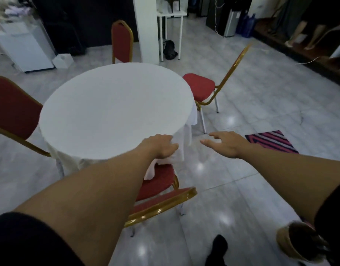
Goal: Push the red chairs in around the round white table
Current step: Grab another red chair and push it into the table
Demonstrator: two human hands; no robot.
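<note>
A round white table (111, 108) with a hanging white cloth fills the middle of the head view. Several red chairs with gold frames stand around it. The near chair (161, 200) has its seat partly under the table, below my left arm. The right chair (200, 87) stands apart from the table's right edge, its back angled away. A far chair (121, 41) sits behind the table, and the left chair (11, 108) is at the left edge. My left hand (159, 146) rests on the table's near edge, gripping the cloth. My right hand (225, 144) hovers open over the floor.
A striped pink and dark mat (271, 141) lies on the tiled floor at the right. A white pillar (146, 29) and a small white side table (172, 25) stand behind. A white cabinet (23, 48) is at back left. Open floor lies to the right.
</note>
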